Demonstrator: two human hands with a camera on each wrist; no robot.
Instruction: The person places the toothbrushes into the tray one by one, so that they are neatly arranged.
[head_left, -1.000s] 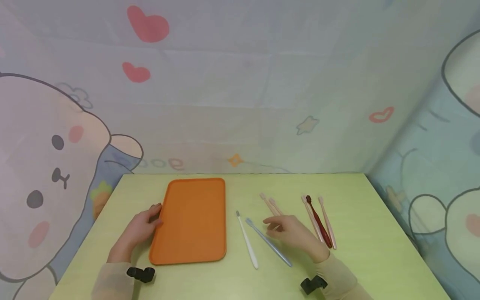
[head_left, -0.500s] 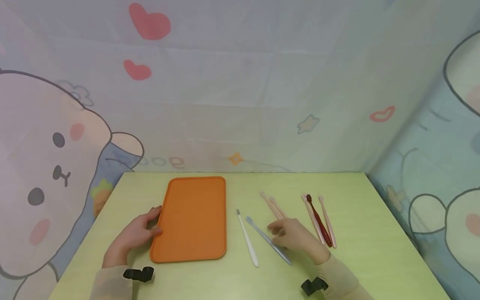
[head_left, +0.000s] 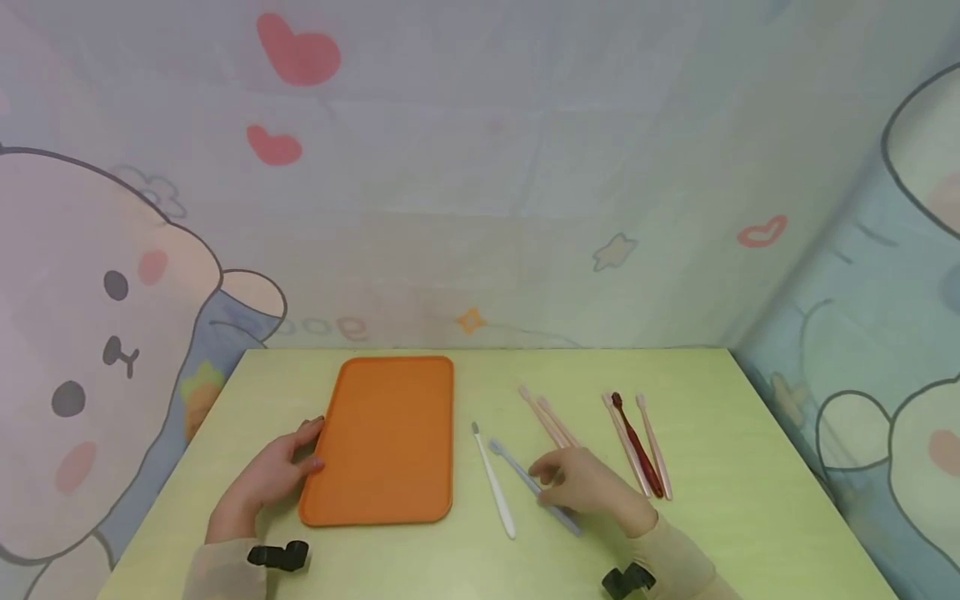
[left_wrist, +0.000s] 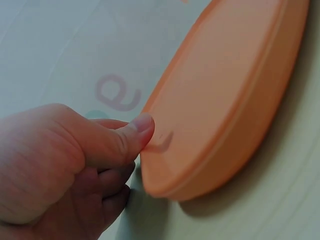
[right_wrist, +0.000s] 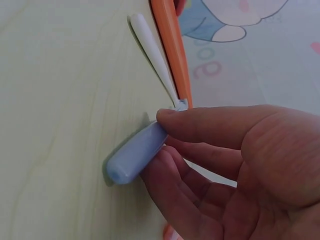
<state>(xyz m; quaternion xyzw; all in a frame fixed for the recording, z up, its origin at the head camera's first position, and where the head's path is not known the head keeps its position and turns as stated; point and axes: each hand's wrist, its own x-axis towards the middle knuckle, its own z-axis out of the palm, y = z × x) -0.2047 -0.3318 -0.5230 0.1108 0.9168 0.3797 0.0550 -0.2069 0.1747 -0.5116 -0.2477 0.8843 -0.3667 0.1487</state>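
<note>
Blue toothbrush [right_wrist: 136,154], one only, is at the desk [head_left: 750,500] under the right hand [head_left: 585,483]; the thumb and fingers of that hand pinch its handle, the bristle end pointing up towards the far left. One white toothbrush [head_left: 496,492] lies just beside it, between it and the tray [head_left: 378,442]. Two pink toothbrushes [head_left: 540,413] lie close together beyond the right hand, which hides their lower ends. Farther right lie three more: one pink brush [head_left: 626,442], one dark red brush [head_left: 639,450] and another pink brush [head_left: 655,446], the red in the middle. That makes seven in all, four of them pink; whether the red one touches its neighbour on the left I cannot tell.

There is one container, the orange tray, and all seven brushes are outside it. The left hand [head_left: 270,471] pinches its left rim, thumb on top. Behind the desk hangs a printed cloth [head_left: 450,183] with hearts.
</note>
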